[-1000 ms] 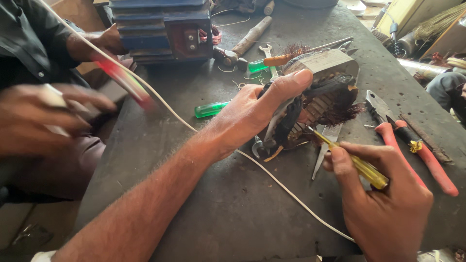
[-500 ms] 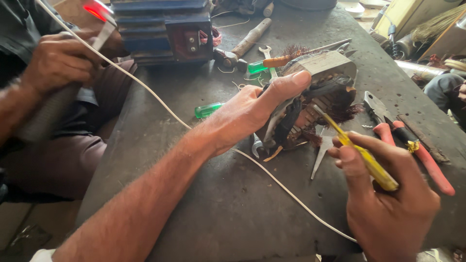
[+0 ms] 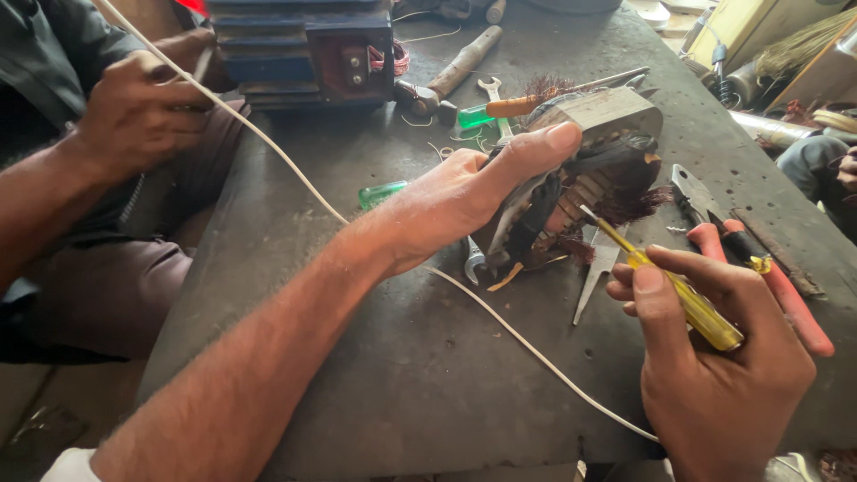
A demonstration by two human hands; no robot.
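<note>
Head view: left hand clamps the motor stator tilted mid-desk; right hand, fingers clenched round a yellow screwdriver, tip at the copper windings. A slip could gouge wire or thumb. White cord, pliers, spanners crowd close; co-worker's hand far left

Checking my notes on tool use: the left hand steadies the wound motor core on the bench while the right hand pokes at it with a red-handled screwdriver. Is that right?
Not quite. The head view shows the screwdriver in the right hand has a yellow handle, not red; the red handles belong to the pliers lying beside it. The left hand does steady the motor core on the bench.
</note>
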